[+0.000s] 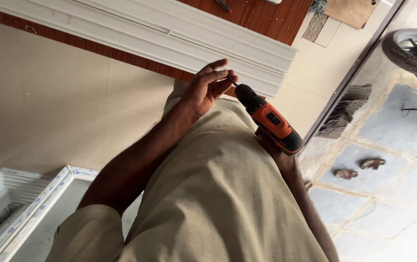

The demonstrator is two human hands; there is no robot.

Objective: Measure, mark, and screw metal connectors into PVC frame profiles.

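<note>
Pale tiled floor (pixel 48 97) below, white plastic profiles (pixel 179 39) across a wooden board (pixel 266 17). Right hand (pixel 271 145) wraps the orange drill (pixel 269 119); left hand (pixel 206 90) pinches its bit (pixel 233 83). 2 sandals (pixel 359 169) lie nearby.

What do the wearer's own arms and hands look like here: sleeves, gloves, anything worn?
Both hands are bare: no gloves on the left hand or the right hand, which is mostly hidden behind the drill. No rings, watch or wristband show on the parts in view. The left forearm is uncovered up to a short, loose beige cloth sleeve, matching the beige garment over the body.
</note>
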